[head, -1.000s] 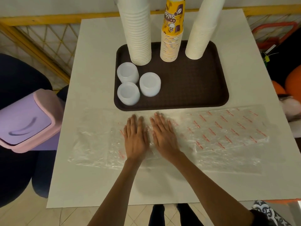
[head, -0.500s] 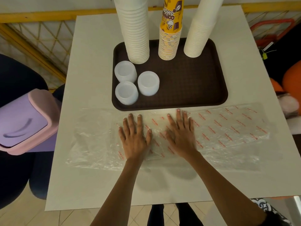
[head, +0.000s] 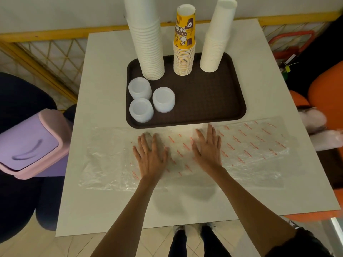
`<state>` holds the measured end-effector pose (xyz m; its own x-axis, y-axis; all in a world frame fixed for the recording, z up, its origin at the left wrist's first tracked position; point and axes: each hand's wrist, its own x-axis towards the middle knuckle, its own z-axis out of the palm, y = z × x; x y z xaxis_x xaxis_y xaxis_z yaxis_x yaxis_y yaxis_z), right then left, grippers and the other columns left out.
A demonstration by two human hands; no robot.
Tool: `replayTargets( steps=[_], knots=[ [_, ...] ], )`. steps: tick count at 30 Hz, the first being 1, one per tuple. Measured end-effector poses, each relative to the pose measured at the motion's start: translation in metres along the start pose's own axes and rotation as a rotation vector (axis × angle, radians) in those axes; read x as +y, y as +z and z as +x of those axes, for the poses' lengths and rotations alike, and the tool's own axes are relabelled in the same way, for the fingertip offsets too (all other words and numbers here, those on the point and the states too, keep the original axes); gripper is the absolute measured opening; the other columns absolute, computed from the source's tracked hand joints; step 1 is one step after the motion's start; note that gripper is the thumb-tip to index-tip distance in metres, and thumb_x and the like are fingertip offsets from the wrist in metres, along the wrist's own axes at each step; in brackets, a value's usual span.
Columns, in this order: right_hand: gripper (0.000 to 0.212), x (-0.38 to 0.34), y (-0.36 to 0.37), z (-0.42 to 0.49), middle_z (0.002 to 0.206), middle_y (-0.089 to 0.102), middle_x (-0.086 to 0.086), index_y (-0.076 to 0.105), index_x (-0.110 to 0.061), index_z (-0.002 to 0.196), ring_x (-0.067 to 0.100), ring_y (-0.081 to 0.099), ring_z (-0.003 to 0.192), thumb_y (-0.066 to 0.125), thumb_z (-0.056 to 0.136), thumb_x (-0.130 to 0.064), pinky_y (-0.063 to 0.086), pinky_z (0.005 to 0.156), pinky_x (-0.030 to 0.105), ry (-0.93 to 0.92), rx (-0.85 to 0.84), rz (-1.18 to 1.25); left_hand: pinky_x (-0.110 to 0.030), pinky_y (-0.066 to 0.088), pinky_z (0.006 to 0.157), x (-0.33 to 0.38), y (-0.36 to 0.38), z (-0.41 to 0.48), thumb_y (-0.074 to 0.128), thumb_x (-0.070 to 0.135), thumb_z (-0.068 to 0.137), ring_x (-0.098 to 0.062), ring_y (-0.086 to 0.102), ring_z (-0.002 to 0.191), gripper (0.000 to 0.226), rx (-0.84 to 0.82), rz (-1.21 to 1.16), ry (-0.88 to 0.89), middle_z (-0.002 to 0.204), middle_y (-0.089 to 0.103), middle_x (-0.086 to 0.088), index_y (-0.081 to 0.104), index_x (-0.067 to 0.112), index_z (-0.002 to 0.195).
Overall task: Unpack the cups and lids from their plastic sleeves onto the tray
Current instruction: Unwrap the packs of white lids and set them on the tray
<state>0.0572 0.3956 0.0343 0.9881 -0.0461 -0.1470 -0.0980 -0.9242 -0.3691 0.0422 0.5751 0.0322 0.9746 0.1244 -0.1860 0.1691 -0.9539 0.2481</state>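
The left hand (head: 151,156) and right hand (head: 207,151), flat with straight fingers gripping nothing, had slid apart across the empty plastic sleeves (head: 256,145) beside the tray (head: 213,101), where cups (head: 148,43) and lids (head: 141,110) already stood, so unpacking looked finished.

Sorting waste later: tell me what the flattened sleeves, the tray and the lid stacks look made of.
Sleeves: thin clear plastic film, glossy, wrinkled, with red print.
Tray: likely hard plastic, dark brown, matte, with a fine grid texture.
Lid stacks: probably translucent white plastic, smooth, faintly see-through.
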Motion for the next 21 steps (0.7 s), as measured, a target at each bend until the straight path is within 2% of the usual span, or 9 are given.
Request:
replayTargets(
  steps=[2,4,7,9,11,14,18,21],
  knots=[
    [0.07,-0.002,-0.013,-0.004,0.153,0.029,0.017,0.048,-0.015,0.138,0.036,0.021,0.143,0.013,0.09,-0.052,0.008,0.115,0.047,0.006,0.063,0.07,-0.056,0.014,0.112,0.007,-0.008,-0.007,0.038,0.041,0.094,-0.041,0.032,0.137,0.055,0.071,-0.062,0.006,0.145,0.039,-0.022,0.042,0.009,0.139],
    [0.068,-0.004,-0.023,-0.01,0.144,0.044,0.015,0.057,-0.012,0.128,0.036,0.033,0.138,0.016,0.09,-0.051,0.02,0.114,0.049,0.018,0.094,0.122,-0.051,0.025,0.111,0.017,-0.021,-0.015,0.042,0.029,0.096,-0.038,0.04,0.131,0.046,0.087,-0.164,0.062,0.139,0.046,-0.02,0.046,0.006,0.136],
    [0.06,-0.005,-0.043,-0.018,0.13,0.059,0.011,0.062,-0.012,0.12,0.03,0.048,0.126,0.023,0.094,-0.049,0.032,0.11,0.042,0.05,0.11,0.193,-0.037,0.045,0.096,0.042,-0.042,-0.024,0.045,0.023,0.097,-0.028,0.055,0.117,0.038,0.002,-0.292,0.164,0.132,0.054,-0.012,0.051,0.011,0.132],
    [0.04,-0.001,-0.062,-0.03,0.118,0.065,0.01,0.064,-0.01,0.116,0.025,0.058,0.112,0.039,0.099,-0.036,0.037,0.104,0.034,0.067,0.151,0.229,-0.033,0.047,0.093,0.061,-0.054,-0.03,0.046,0.021,0.098,-0.023,0.058,0.113,0.034,-0.024,-0.323,0.234,0.129,0.059,-0.007,0.053,0.014,0.13],
    [0.031,-0.002,-0.07,-0.03,0.115,0.067,0.008,0.065,-0.01,0.115,0.022,0.061,0.105,0.044,0.1,-0.027,0.037,0.102,0.031,0.045,0.134,0.205,-0.032,0.048,0.09,0.07,-0.058,-0.028,0.046,0.02,0.097,-0.023,0.061,0.107,0.032,-0.037,-0.342,0.28,0.122,0.064,-0.006,0.055,0.015,0.128],
    [0.035,0.007,-0.091,-0.033,0.119,0.066,0.004,0.062,-0.012,0.119,0.019,0.061,0.108,0.038,0.102,-0.029,0.038,0.107,0.035,0.067,0.117,0.177,-0.03,0.046,0.086,0.095,-0.073,-0.03,0.045,0.021,0.098,-0.023,0.061,0.102,0.032,-0.048,-0.314,0.352,0.117,0.066,-0.007,0.054,0.014,0.128],
    [0.041,0.031,-0.126,-0.029,0.116,0.066,0.006,0.061,-0.01,0.12,0.019,0.06,0.106,0.033,0.102,-0.034,0.042,0.097,0.028,0.155,0.165,0.215,-0.032,0.046,0.089,0.143,-0.086,-0.027,0.043,0.024,0.099,-0.024,0.06,0.106,0.033,-0.099,-0.281,0.412,0.118,0.064,-0.007,0.051,0.014,0.129],
    [0.042,0.056,-0.145,-0.025,0.113,0.066,0.009,0.061,-0.008,0.119,0.021,0.061,0.103,0.032,0.102,-0.035,0.043,0.091,0.027,0.192,0.176,0.235,-0.031,0.048,0.084,0.176,-0.086,-0.022,0.045,0.025,0.099,-0.022,0.061,0.099,0.031,-0.111,-0.295,0.448,0.113,0.065,-0.007,0.053,0.014,0.127]
  ],
)
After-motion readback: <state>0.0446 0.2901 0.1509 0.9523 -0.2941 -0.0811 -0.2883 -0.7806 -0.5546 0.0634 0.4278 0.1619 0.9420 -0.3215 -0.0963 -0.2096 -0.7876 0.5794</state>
